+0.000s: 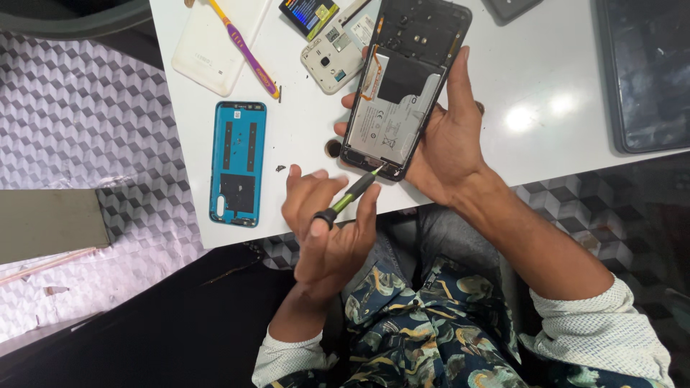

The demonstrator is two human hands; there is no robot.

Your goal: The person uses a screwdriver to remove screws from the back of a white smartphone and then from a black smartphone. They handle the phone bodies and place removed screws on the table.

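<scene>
Landmark: the opened black smartphone with its back removed (402, 93), grey battery and dark inner shield exposed; every place below is told from it.
Left hand (327, 223): just below the phone's lower edge, fingers (359, 215) clamped together round a slim precision screwdriver with a black-and-green handle (348, 197); its tip meets the phone's lower corner.
Right hand (449, 140): under and to the right of the phone, fingers wrapped on its edges, tilting it up off the white counter (546, 65).
Progress: I judge the teardown partway done. The blue plastic back cover (237, 162) already lies face down well to the left of the phone, and small dark specks (screws, I think, too small to be sure) lie between the two. The shield and battery are still in place, so the inner work is left.
Other things: a smaller white phone frame (332, 54) touches the phone's upper left corner; farther left of that lie a white back shell (215, 50) and a purple-and-yellow toothbrush (248, 54). A dark tablet-like slab (643, 72) lies far to the right.
Surface and room: the counter is glossy, with lamp glare right of the phone; the floor around has grey cube-patterned covering (72, 122).
</scene>
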